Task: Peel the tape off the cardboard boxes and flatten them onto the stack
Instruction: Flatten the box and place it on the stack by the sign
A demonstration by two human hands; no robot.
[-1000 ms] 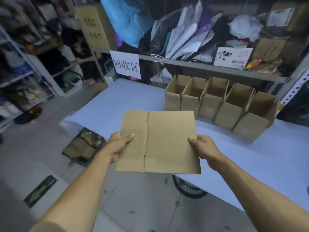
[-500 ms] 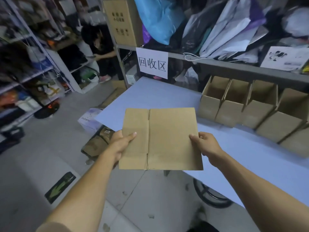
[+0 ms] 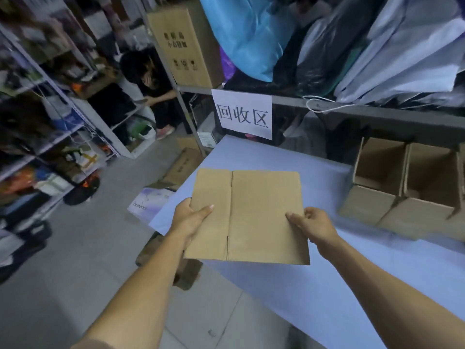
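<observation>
- The left hand (image 3: 191, 219) grips the left edge of a flattened cardboard box (image 3: 247, 217), thumb laid over the top face and the other fingers hidden beneath.
- The right hand (image 3: 313, 224) pinches the opposite edge in the same fashion, thumb on top. The two hands are well apart, with the whole panel spanning between them.
- The flattened box is held level in the air, over the near left corner of the blue table (image 3: 327, 285) and partly over the grey floor (image 3: 75, 273). It looks fully collapsed, and no tape can be made out on the face turned up.
- Judged from this, the step in hand is the carry: this box is flat and wants only to be laid on the stack.
- Below the box, on the floor by the table corner, lie brown flat pieces (image 3: 186, 275) which may be that stack, though they are mostly hidden and I cannot say for certain.
- The next move likely calls for lowering the panel squarely onto the pile, edges aligned, then letting go with both hands.
- Farther back on the table, at the right, open cardboard boxes (image 3: 407, 187) stand in a row touching one another, not yet flattened.
- Beyond them a white sign (image 3: 244, 114) hangs from a shelf (image 3: 377, 109) piled with bags.
</observation>
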